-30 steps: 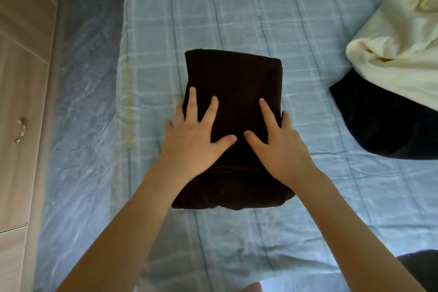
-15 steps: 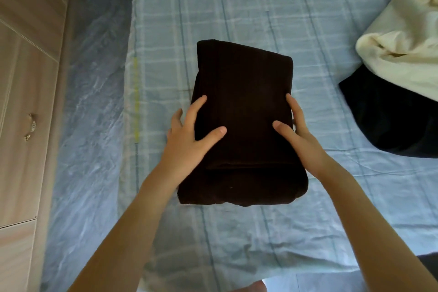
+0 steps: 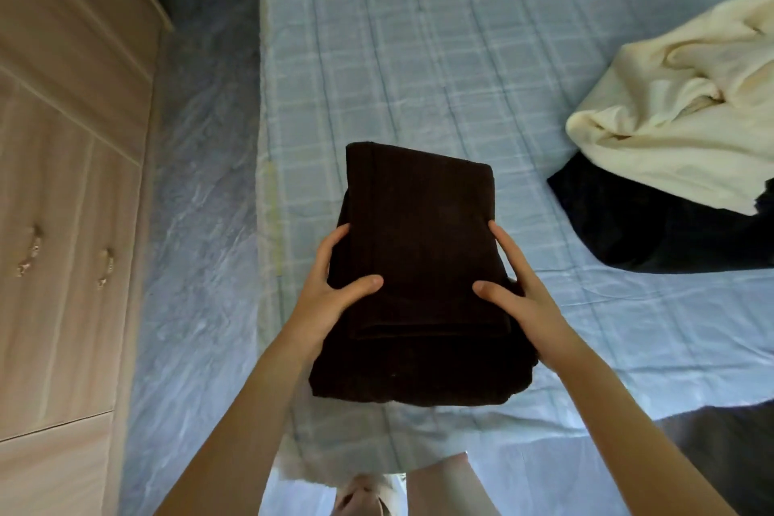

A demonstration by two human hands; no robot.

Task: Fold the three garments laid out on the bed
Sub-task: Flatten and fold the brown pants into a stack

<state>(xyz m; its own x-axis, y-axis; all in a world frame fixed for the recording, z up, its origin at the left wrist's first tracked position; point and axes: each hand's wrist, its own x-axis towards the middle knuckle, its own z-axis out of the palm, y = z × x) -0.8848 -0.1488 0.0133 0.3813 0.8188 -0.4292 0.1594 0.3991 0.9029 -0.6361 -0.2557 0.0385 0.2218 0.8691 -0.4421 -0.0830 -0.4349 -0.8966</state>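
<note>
Holding: both hands grip the folded dark brown garment (image 3: 419,256) by its two long sides.
Left side: the left hand (image 3: 331,297) clasps the bundle's left edge, with the thumb laid flat on the top layer and the fingers wrapped along the side.
Right side: the right hand (image 3: 519,297) mirrors it on the right edge, thumb on top and pointing inward, fingers running along the side and under it.
Bundle: a thick, tidy rectangle with stacked fold edges facing the person. It sits over the near end of the bed (image 3: 419,54), close to the left edge. Whether its underside touches the sheet cannot be told.
Bedding: a light blue checked sheet, lightly wrinkled.
Unfolded pile: a cream garment (image 3: 678,130) lies crumpled at the right of the view, partly on top of a black garment (image 3: 653,235). Both are well apart from the bundle.
Furniture: a pale wooden cabinet (image 3: 71,180) with small metal handles (image 3: 31,251) stands at the left.
Floor: a blue-grey marbled strip of floor (image 3: 201,180) runs between the cabinet and the bed.
</note>
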